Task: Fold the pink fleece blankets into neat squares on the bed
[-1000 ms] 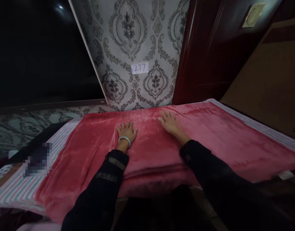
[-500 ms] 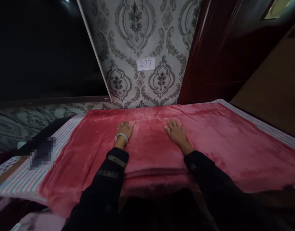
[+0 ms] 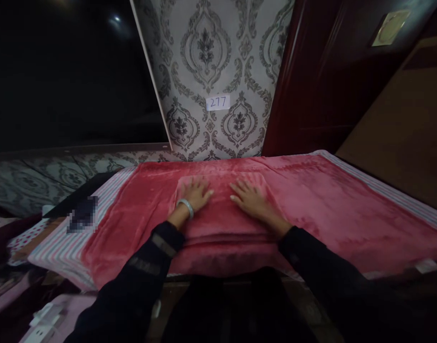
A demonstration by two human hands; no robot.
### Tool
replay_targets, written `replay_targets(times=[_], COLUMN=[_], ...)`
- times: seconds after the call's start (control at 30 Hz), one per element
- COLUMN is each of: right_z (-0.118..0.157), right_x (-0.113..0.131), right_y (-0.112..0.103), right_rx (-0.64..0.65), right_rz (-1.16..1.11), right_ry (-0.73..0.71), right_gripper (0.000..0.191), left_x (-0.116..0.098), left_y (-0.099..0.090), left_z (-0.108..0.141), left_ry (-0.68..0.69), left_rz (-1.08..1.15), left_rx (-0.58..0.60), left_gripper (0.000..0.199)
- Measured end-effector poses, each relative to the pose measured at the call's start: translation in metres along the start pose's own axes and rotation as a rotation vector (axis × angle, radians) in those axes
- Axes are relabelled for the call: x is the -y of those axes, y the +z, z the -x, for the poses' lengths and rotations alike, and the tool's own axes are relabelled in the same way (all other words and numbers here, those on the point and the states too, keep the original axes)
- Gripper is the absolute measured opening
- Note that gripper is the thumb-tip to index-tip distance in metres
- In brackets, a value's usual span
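A plush pink-red blanket (image 3: 332, 209) is spread over a striped cloth (image 3: 57, 247). In its middle lies a folded pad of the same plush fabric (image 3: 222, 219), with layered folds along its front edge. My left hand (image 3: 196, 194), with a pale bangle at the wrist, rests flat on the pad's left half, fingers spread. On the right half lies my right hand (image 3: 252, 199), also flat with fingers apart. Both hands are slightly blurred, palms down, thumbs pointing toward each other across a gap.
Behind the blanket stands a patterned wall with a paper label (image 3: 218, 102) reading 277. A large dark screen (image 3: 68, 76) is at the left, a dark red door (image 3: 311, 85) at the right. A white power strip (image 3: 45, 324) lies at lower left, beside other fabrics.
My two hands have moved closer together over the folded plush pad, the left going right and the right going slightly left. The camera view has shifted a little.
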State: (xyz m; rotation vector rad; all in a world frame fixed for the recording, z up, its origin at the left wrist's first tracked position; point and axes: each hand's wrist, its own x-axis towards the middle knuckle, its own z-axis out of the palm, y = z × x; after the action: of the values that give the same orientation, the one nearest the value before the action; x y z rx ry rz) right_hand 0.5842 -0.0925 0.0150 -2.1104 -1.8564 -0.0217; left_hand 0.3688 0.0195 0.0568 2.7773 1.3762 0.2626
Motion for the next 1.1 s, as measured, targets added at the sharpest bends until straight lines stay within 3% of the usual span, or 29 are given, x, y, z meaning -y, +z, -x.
replay_targets(times=[0.07,0.17,0.27,0.53,0.8,1.1], right_z=[0.023,0.046,0.052,0.051,0.094,0.146], right_x=[0.016,0.029,0.03,0.03,0.03,-0.006], right_y=[0.008,0.017,0.02,0.014,0.019,0.033], right_rx=[0.02,0.012,-0.007,-0.017,-0.112,-0.248], right_rz=[0.025,0.066,0.069,0.082,0.14,0.227], right_ry=[-0.094,-0.113,-0.096,-0.102,-0.028,0.156], right_gripper=[0.06,0.058,0.057,0.055,0.053,0.054], left_x=[-0.015,-0.027,-0.028,-0.029,0.0,0.025], left_y=[0.013,0.033,0.039,0.033,0.031,0.035], left_z=[0.029,0.058,0.063,0.065,0.112,0.151], left_ry=[0.151,0.16,0.137,0.126,-0.048,-0.126], left_rz=[-0.032,-0.062,-0.075,-0.086,-0.163,-0.116], left_rx=[0.057,0.098,0.109,0.06,-0.076,-0.125], left_gripper=[0.065,0.065,0.065,0.064,0.063,0.058])
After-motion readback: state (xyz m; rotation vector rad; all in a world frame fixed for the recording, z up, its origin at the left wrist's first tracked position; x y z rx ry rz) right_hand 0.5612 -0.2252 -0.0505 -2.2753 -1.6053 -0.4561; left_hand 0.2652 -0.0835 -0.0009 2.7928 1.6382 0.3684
